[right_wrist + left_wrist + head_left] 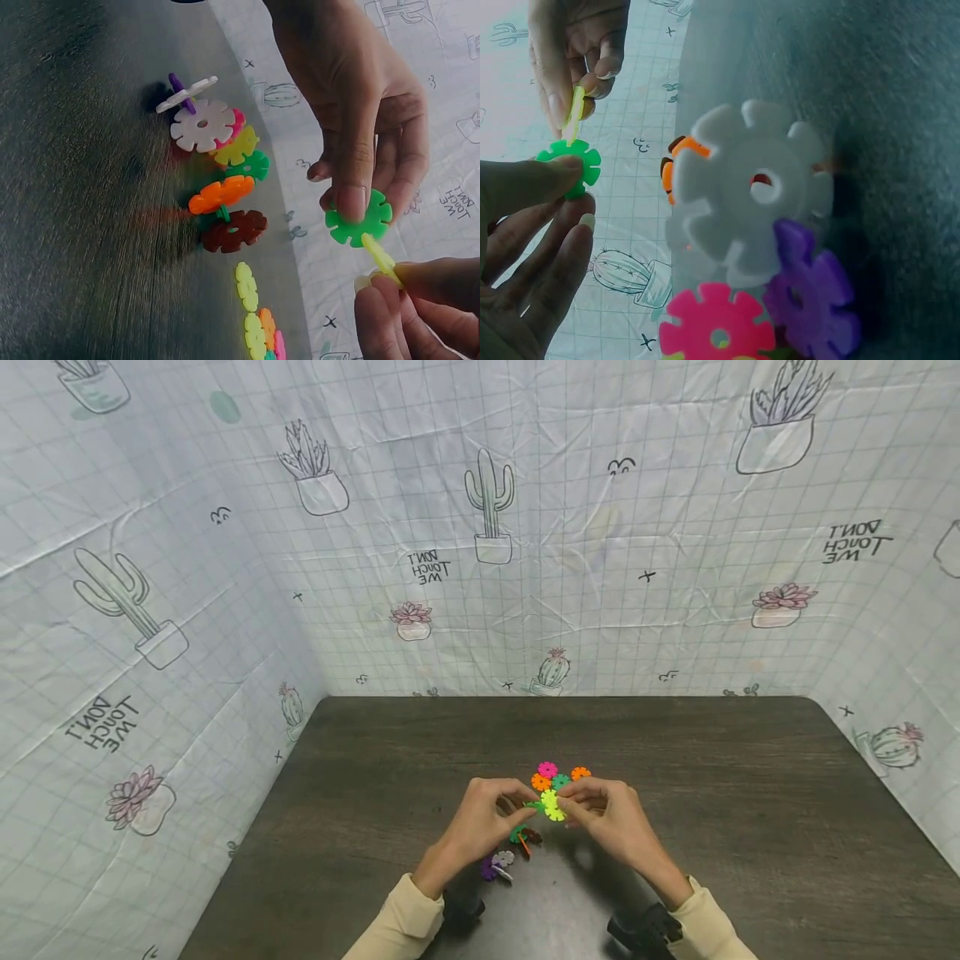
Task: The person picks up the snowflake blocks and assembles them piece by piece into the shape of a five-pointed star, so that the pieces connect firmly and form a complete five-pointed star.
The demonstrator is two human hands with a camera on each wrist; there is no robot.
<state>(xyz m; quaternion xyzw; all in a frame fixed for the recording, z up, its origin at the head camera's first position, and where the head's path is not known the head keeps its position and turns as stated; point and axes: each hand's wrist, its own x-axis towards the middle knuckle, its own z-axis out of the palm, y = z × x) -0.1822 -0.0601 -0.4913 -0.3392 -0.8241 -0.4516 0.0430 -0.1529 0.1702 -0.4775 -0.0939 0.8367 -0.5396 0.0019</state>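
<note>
My left hand (pixel 486 817) pinches a green slotted plastic disc (pixel 360 219) between thumb and fingers. Opposite it, my right hand (pixel 613 820) pinches a yellow slotted disc (pixel 381 259), turned edge-on. The yellow disc's edge meets the green disc's rim, roughly at a right angle, as both wrist views show. The two hands hold the pieces above the table. Below them, in the right wrist view, stands a joined cluster with a white disc (pixel 202 126), a purple disc (pixel 814 300) and a pink disc (pixel 716 322). An orange disc (pixel 221 195) and a brown disc (pixel 235 231) are linked nearby.
Beyond the hands on the dark wooden table (pixel 375 760) lie a pink disc (pixel 547 769), orange discs (pixel 581 773) and a teal disc (pixel 561 782). Yellow discs (pixel 246 285) lie close by. A cactus-print cloth (pixel 555 568) surrounds the table's back and sides.
</note>
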